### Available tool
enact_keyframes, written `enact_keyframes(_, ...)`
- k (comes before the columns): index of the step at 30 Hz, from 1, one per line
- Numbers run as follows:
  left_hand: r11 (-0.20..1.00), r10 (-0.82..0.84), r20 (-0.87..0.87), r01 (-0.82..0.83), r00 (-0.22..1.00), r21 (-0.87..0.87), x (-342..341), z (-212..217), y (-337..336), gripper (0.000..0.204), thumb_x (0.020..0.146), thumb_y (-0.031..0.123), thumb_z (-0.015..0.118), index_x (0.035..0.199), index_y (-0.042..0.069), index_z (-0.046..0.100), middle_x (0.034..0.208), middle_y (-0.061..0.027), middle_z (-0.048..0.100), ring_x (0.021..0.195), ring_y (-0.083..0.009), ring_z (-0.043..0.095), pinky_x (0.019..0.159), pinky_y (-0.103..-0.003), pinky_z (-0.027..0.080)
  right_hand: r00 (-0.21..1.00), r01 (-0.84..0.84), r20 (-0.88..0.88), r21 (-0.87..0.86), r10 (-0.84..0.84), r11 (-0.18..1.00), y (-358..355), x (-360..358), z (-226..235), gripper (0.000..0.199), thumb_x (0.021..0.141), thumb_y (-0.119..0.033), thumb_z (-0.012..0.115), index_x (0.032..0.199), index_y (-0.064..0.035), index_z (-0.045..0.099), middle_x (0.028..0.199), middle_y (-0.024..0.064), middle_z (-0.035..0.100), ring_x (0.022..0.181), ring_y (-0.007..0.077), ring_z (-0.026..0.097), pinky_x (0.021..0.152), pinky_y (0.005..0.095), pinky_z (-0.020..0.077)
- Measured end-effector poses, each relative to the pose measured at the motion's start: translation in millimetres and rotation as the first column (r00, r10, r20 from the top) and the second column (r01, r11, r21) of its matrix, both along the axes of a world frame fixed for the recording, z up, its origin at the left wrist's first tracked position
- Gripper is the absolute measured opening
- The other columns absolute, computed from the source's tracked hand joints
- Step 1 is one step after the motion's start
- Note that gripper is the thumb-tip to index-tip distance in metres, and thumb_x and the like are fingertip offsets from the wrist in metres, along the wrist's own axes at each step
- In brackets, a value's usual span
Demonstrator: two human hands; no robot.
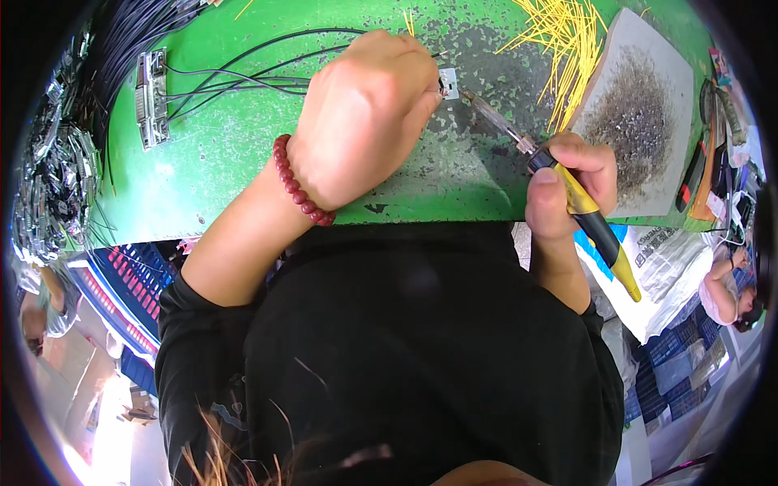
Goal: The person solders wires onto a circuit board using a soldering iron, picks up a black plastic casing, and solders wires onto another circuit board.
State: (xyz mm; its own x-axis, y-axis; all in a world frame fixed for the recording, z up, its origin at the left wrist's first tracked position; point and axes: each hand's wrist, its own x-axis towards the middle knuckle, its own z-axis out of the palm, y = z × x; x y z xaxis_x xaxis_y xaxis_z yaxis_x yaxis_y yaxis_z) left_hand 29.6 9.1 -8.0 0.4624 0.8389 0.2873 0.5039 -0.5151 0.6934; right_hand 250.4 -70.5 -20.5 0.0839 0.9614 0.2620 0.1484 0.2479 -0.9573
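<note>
So the left hand (365,113) is back-up over the green bench (243,182), forearm angling in from lower left, thumb side toward one small silvery piece (450,83). Can't tell if that grip is closed on anything, its underside is hidden. The right hand (571,182) comes up from lower right with its grip clamped on one soldering iron (596,223), thumb and forefinger wrapped round the yellow-and-black handle. Tip's just beside the silvery piece, can't tell if they touch.

Counts: one beaded bracelet (295,186) on the left wrist, one slotted metal part (151,99) off left, at least four black cables (243,79) between it and that hand, one speckled board (677,93) right, way too many yellow wires (559,49) to count.
</note>
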Motion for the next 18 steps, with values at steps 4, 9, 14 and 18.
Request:
enact_keyframes(4, 0.997, -0.057, -0.098, 0.051, 0.994, -0.061, -1.0, 5.7, 6.6, 0.007, 0.073, -0.005, 0.066, 0.075, -0.002, 0.059, 0.075, -0.0131, 0.061, 0.073, -0.0310, 0.061, 0.064, -0.036, 0.049, 1.000, -0.001, 0.001, -0.004, 0.001, 1.000, -1.0, -0.7, 1.4, 0.031, 0.078, -0.015, 0.075, 0.093, -0.0005, 0.052, 0.082, 0.0106, 0.060, 0.064, 0.0096, 0.048, 0.057, 0.0234, 0.0389)
enact_keyframes(9, 0.987, -0.114, -0.138, 0.096, 0.984, -0.133, 2.1, 8.6, 18.0, 0.008, 0.073, -0.003, 0.065, 0.071, -0.002, 0.057, 0.069, -0.0135, 0.058, 0.066, -0.0316, 0.058, 0.060, -0.037, 0.046, 1.000, 0.003, 0.002, -0.029, -0.003, 1.000, -0.2, -0.1, -0.4, 0.031, 0.077, -0.015, 0.075, 0.093, -0.0002, 0.053, 0.083, 0.0109, 0.060, 0.065, 0.0097, 0.049, 0.059, 0.0237, 0.0405)
enact_keyframes(14, 0.981, -0.146, -0.189, 0.118, 0.971, -0.153, 2.3, 9.1, 22.1, 0.009, 0.071, -0.001, 0.065, 0.068, -0.003, 0.056, 0.068, -0.0147, 0.057, 0.064, -0.0328, 0.057, 0.059, -0.038, 0.046, 1.000, -0.004, -0.006, -0.024, 0.004, 1.000, 0.2, -0.3, -1.9, 0.031, 0.077, -0.014, 0.075, 0.093, 0.0003, 0.053, 0.085, 0.0114, 0.060, 0.067, 0.0101, 0.051, 0.060, 0.0238, 0.0416)
enact_keyframes(18, 0.970, -0.197, -0.183, 0.164, 0.963, -0.181, 6.2, 19.0, 26.7, 0.010, 0.070, 0.000, 0.065, 0.068, -0.003, 0.056, 0.068, -0.0147, 0.056, 0.064, -0.0328, 0.057, 0.059, -0.039, 0.046, 1.000, -0.004, 0.024, -0.026, 0.004, 1.000, 0.4, 1.8, -3.1, 0.031, 0.077, -0.014, 0.074, 0.094, 0.0007, 0.054, 0.087, 0.0117, 0.061, 0.067, 0.0106, 0.051, 0.061, 0.0238, 0.0423)
